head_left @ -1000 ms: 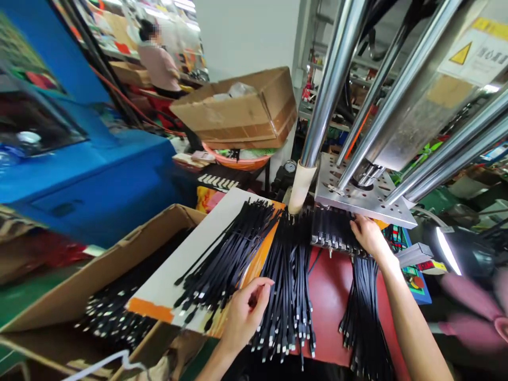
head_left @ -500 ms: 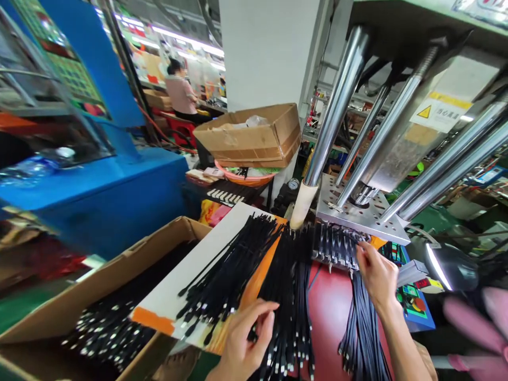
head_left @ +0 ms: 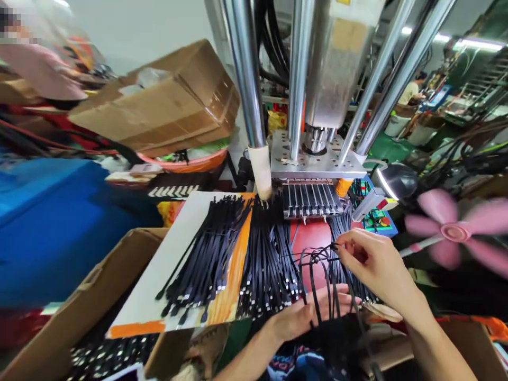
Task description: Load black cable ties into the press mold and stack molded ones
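My right hand (head_left: 375, 264) is closed in a pinch on the top of a bunch of thin black cables (head_left: 321, 275), held up in front of me. My left hand (head_left: 313, 313) sits under the hanging strands with its fingers spread among them. Behind the hands, a metal mold block (head_left: 311, 200) with rows of grooves sits under the press plate (head_left: 317, 161). A middle pile of black cables (head_left: 268, 259) lies on the red mat (head_left: 311, 235). Another pile of cables (head_left: 206, 254) lies on a white and orange board (head_left: 178, 254).
Chrome press columns (head_left: 246, 74) rise above the plate. An open cardboard box (head_left: 79, 317) with more cables stands at lower left, a second cardboard box (head_left: 159, 106) on an orange basin behind. A pink fan (head_left: 456, 230) spins at right beside a lamp (head_left: 395, 180). A blue machine (head_left: 47, 222) fills the left.
My right hand came off the mold and now lifts a bunch of cables. My left hand moved right from the middle pile to under that bunch. The view swung right.
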The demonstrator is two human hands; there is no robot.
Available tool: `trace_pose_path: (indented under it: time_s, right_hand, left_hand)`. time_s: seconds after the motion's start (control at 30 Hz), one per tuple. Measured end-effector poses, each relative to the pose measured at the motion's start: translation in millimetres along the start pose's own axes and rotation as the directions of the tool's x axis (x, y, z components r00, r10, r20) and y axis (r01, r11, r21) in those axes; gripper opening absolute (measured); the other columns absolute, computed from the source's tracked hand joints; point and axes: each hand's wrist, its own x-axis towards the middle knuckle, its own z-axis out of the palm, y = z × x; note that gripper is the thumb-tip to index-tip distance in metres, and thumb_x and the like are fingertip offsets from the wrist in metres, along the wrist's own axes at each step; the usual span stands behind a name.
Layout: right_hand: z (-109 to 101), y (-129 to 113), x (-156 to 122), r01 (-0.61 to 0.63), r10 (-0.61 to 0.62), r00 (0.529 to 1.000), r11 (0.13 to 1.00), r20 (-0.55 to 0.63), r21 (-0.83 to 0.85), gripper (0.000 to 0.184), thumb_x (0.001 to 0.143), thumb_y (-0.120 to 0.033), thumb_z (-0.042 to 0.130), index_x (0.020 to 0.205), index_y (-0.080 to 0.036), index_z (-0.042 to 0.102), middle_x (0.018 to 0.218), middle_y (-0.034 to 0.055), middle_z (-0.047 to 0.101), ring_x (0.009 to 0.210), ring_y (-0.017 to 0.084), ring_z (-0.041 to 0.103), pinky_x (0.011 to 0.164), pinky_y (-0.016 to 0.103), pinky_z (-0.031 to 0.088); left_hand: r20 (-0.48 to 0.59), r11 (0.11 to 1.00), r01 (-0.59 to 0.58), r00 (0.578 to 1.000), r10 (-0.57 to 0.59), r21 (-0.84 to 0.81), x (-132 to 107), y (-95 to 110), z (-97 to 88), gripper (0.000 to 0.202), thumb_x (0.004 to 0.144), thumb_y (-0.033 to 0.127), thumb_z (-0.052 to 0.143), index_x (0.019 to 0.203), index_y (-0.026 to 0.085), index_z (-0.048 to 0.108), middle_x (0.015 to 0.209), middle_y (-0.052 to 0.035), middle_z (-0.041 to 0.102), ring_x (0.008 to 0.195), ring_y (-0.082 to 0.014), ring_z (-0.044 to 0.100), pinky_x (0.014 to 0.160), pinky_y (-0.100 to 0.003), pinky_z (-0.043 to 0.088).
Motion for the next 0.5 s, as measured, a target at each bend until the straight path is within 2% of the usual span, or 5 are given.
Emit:
trace_pose_path:
  time_s: [0.1,0.17,0.23,0.37,0.5]
  right_hand:
    - [11.0,4.6,-0.6,-0.026,0.027,0.998,1.0,0.06,-0.014,0.011,0.098,-0.018,0.062,0.091,-0.022,0.07,0.074,-0.003,0.066,0.062,0.013,0.057,0.064,0.026,0.043]
    - [10.1,18.0,0.4,-0.021,0.022,0.999,0.999,0.031,-0.037,0.013,0.099,-0.021,0.06,0.092,-0.022,0.071,0.08,-0.001,0.07,0.064,0.014,0.059,0.066,0.027,0.045]
    - [3.0,45.6,-3.8,-0.099,0.073,0.964,0.991,-0.254,-0.094,0.017,0.102,-0.03,0.059,0.099,-0.021,0.073,0.09,0.0027,0.074,0.066,0.015,0.06,0.069,0.029,0.047]
    - [-15.8,127.1,-57.3,-0.51,0.277,0.494,0.86,-0.824,-0.016,0.044,0.098,-0.054,0.057,0.112,-0.014,0.072,0.101,0.0139,0.075,0.077,0.023,0.066,0.073,0.037,0.053]
    - [-0.9,153.9,-161.9,-0.68,0.545,0.58,0.733,-0.605,0.007,0.057,0.083,-0.075,0.061,0.081,-0.019,0.076,0.067,0.0121,0.069,0.057,0.029,0.064,0.053,0.042,0.051]
  left_hand:
    - [-0.088,0.995,0.021,0.996,-0.029,-0.1,5.3,-27.0,12.0,0.089,0.079,0.086,0.07,0.133,0.016,0.065,0.101,-0.0143,0.076,0.092,-0.0276,0.074,0.101,-0.047,0.053]
    - [-0.221,0.995,0.09,0.971,-0.096,-0.038,4.5,-29.0,14.2,0.064,0.089,0.076,0.069,0.104,0.014,0.068,0.064,0.001,0.06,0.056,-0.0129,0.057,0.076,-0.033,0.055]
    - [-0.298,0.981,0.193,0.938,-0.179,0.017,1.1,-23.8,12.9,0.056,0.093,0.071,0.068,0.083,0.017,0.06,0.052,0.0106,0.036,0.043,-0.0061,0.031,0.058,-0.025,0.046]
    - [-0.258,0.953,0.298,0.926,-0.277,0.045,-8.1,-11.0,7.3,0.058,0.092,0.075,0.065,0.083,0.018,0.058,0.052,0.0107,0.034,0.044,-0.0067,0.03,0.055,-0.024,0.041]
    - [-0.132,0.917,0.357,0.932,-0.337,0.177,-17.1,4.7,5.7,0.06,0.097,0.074,0.058,0.094,0.015,0.068,0.058,0.0024,0.054,0.051,-0.0109,0.049,0.06,-0.025,0.045]
